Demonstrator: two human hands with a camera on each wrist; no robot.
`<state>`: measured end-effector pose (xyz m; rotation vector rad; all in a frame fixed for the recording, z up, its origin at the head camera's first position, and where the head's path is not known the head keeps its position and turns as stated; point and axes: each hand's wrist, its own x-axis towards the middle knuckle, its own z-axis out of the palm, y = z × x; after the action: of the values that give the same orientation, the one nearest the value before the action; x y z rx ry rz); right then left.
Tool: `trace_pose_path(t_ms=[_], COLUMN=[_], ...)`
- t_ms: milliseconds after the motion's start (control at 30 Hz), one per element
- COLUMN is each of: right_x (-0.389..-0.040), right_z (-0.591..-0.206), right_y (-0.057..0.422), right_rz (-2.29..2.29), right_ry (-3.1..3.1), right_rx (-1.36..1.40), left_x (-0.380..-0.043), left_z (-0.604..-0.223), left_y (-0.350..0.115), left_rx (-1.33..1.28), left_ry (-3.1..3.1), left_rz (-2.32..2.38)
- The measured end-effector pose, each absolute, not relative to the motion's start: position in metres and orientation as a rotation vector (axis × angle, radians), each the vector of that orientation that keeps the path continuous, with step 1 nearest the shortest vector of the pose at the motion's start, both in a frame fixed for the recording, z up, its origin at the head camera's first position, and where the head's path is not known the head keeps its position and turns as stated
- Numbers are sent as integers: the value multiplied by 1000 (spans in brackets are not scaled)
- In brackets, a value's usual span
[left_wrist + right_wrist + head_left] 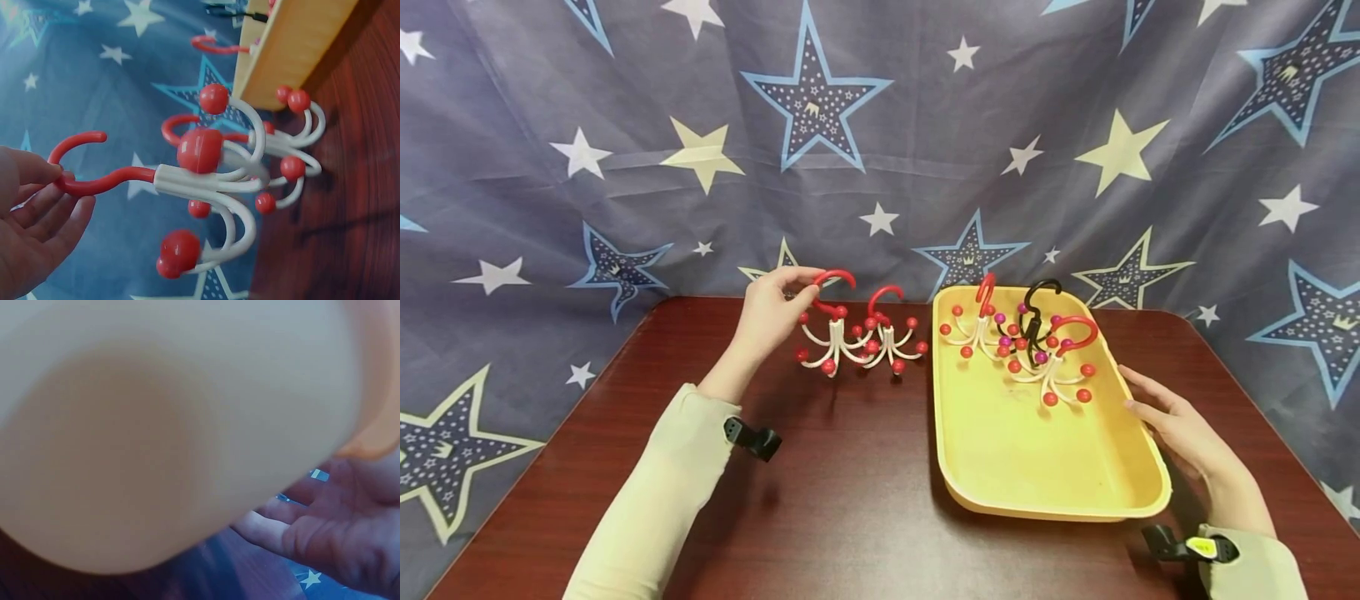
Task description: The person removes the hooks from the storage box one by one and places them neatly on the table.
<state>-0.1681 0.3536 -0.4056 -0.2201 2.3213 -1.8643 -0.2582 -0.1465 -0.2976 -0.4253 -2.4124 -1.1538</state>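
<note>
Grip of the left hand (771,312) narrow, holding: thumb and fingers pinch the red hook of one white-armed hanger (837,333), left of centre at the far side of the table (850,483). Right hand (1187,433) at the right wall of a yellow tray (1030,467), fingers fairly straight and touching it.

Largest: star-printed cloth (647,75), rising beyond the table's far edge and spreading to left and right. Table next, dark reddish wood; far edge close behind the hangers, so little depth there. Wider room nearer, between the left sleeve (655,500) and the tray. Tray on the right, long sides running near to far; its near half shows yellow floor up to the near wall.

Held hanger upright, arms spread below its hook; cannot tell whether its lowest balls touch the wood. Second hanger (889,337) just right of it, arms overlapping in the head view, its rightmost ball just beside the tray's left rim. Far half of tray: a red-hooked hanger at left (981,329); another nearer and right (1055,364), tilted rightward; a black hanger (1033,329) with purple balls between.

Smallest: red ball tips (828,367) on the held hanger.
</note>
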Motion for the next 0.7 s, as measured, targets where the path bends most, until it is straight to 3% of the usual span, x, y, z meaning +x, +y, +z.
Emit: trace_pose_path(t_ms=[700], right_x=[-169], right_z=[-409], right_y=[355], right_rz=[-1919], right_ry=[2276], right_rx=[-205], left_x=[-298], left_z=[-328], left_y=[-157], left_rx=[-251], left_ry=[-2460], left_rz=[-1139])
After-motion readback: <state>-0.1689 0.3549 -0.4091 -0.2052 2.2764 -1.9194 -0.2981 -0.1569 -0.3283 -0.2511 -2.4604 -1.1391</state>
